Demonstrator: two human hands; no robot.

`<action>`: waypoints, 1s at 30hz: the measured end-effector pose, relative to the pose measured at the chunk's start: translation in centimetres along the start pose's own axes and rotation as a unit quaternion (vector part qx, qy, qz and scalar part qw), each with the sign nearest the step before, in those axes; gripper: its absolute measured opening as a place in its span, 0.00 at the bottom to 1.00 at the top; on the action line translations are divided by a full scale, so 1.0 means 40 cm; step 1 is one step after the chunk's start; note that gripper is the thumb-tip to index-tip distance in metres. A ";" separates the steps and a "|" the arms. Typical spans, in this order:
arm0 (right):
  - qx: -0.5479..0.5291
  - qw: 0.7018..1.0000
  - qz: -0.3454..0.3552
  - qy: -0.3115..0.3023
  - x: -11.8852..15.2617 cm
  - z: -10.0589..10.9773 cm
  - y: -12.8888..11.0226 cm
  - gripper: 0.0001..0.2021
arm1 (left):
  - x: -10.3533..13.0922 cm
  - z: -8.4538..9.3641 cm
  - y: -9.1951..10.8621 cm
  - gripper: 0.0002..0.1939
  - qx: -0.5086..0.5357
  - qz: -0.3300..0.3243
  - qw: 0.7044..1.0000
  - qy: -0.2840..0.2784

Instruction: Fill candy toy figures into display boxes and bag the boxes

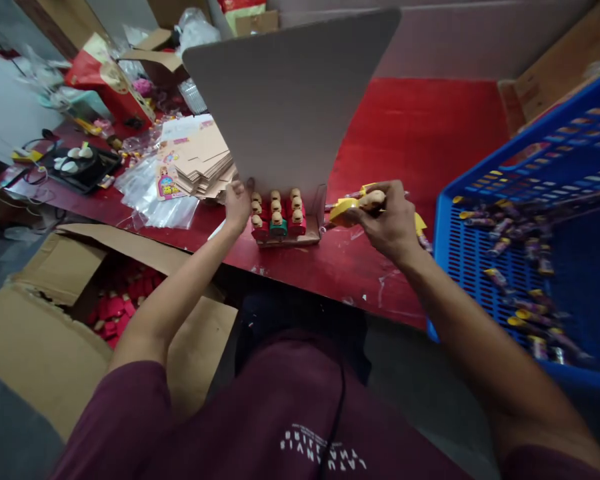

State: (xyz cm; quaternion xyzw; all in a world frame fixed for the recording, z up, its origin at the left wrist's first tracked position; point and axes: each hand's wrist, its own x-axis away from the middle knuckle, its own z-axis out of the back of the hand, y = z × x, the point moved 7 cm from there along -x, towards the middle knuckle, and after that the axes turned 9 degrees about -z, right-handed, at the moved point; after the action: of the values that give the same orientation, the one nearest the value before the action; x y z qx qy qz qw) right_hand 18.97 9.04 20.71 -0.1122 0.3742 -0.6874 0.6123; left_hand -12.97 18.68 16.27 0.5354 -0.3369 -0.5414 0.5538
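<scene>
An open cardboard display box (pixel 289 241) stands on the red table with its tall grey lid raised. Inside are rows of small toy figures (pixel 277 219) with tan heads and red bodies, one of them green. At the box's left side my left hand (pixel 237 208) is closed, its fingers seemingly pinching the box's side edge. My right hand (pixel 393 223), to the right of the box, grips a yellow toy figure (pixel 347 211) with a tan head, held sideways above the table. Other yellow-topped pieces lie behind and beside this hand, partly hidden.
A blue crate (pixel 443 253) on the right holds purple tubes with yellow tops (pixel 500 280). Flat cardboard pieces (pixel 205 170) and plastic bags (pixel 167 210) lie left of the box. Lower left, a large carton (pixel 45 333) contains red toy pieces (pixel 115 310). A black tray (pixel 87 173) sits further left.
</scene>
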 end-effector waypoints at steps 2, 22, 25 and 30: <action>0.019 0.998 0.035 -0.042 -0.023 -0.052 -0.035 0.19 | 0.031 0.049 0.057 0.18 -0.103 -0.123 0.985 0.057; 0.314 0.899 0.154 -0.265 -0.112 -0.269 -0.119 0.17 | 0.130 -0.244 0.089 0.26 -0.409 -0.388 0.738 -0.371; 0.325 0.897 0.141 -0.265 -0.131 -0.274 -0.117 0.19 | 0.126 -0.247 0.092 0.29 -0.407 -0.380 0.743 -0.371; 0.326 0.896 0.135 -0.269 -0.143 -0.272 -0.112 0.20 | 0.126 -0.245 0.091 0.30 -0.405 -0.377 0.748 -0.366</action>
State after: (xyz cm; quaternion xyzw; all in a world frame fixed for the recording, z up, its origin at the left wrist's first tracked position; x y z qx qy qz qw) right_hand 10.19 18.30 17.80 -0.0352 -0.0383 -0.6249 0.7789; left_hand -1.82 15.50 16.76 0.1058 -0.0334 -0.9463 0.3037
